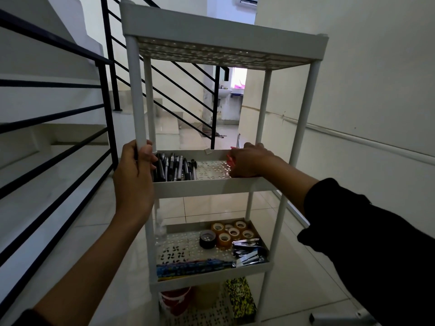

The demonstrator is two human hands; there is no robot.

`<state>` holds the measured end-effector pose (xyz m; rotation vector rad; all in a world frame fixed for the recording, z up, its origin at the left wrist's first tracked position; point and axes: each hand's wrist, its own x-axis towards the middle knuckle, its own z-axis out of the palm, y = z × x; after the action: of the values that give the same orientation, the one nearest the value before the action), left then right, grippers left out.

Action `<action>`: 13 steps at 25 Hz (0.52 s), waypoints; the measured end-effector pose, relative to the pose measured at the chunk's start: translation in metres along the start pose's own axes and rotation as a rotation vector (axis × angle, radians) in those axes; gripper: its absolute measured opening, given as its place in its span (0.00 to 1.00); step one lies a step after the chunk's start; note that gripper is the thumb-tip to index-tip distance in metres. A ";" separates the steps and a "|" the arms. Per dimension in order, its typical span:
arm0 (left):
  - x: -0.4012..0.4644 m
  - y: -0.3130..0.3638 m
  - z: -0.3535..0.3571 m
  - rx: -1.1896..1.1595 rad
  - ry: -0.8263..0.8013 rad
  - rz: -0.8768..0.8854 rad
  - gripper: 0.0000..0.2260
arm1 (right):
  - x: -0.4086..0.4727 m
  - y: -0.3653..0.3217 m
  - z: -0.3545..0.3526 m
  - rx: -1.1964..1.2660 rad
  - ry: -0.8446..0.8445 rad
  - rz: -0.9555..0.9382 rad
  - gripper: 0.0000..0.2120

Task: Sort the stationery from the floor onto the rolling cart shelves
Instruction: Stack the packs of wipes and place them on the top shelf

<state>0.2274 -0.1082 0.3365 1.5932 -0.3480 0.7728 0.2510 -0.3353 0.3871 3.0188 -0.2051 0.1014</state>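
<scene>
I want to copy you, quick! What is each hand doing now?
Left hand: grips the white cart post.
Right hand: fingers curled around thin red-pink items over the white perforated pen shelf.

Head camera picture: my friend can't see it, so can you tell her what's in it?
A person's left hand grips a post of a white cart, while the right hand holds something pink over the second shelf beside a row of pens. The shelf below holds tape rolls and staplers.

Dim indoor scene; blown-out daylight from far window (240, 78); glossy floor (211, 137) glare; wide-angle bowing at edges; foreground murky.
</scene>
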 end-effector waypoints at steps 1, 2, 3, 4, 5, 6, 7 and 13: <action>0.000 0.000 0.000 0.002 -0.003 0.000 0.09 | 0.000 -0.001 -0.001 0.036 0.014 0.005 0.34; 0.001 0.001 -0.001 0.004 -0.011 -0.003 0.09 | -0.003 -0.003 -0.004 0.092 0.051 0.010 0.35; 0.001 0.000 -0.002 0.011 -0.022 -0.011 0.09 | -0.009 -0.004 -0.007 0.165 0.113 0.007 0.35; -0.001 0.001 -0.004 0.025 -0.030 -0.020 0.11 | -0.019 -0.005 -0.010 0.238 0.194 -0.008 0.33; -0.005 0.001 -0.006 0.042 -0.022 -0.026 0.13 | -0.033 -0.006 -0.013 0.308 0.294 -0.037 0.29; -0.010 0.003 -0.009 0.051 0.004 -0.023 0.15 | -0.052 -0.009 -0.016 0.372 0.406 -0.069 0.24; -0.018 0.005 -0.011 0.047 0.050 -0.015 0.17 | -0.072 -0.011 -0.015 0.435 0.513 -0.092 0.20; -0.141 0.015 -0.002 -0.059 0.011 0.030 0.08 | -0.196 -0.005 0.072 0.786 0.618 -0.102 0.08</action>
<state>0.1142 -0.1379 0.2561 1.5304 -0.3843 0.7872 0.0624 -0.3136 0.3004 3.4992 0.0740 1.3679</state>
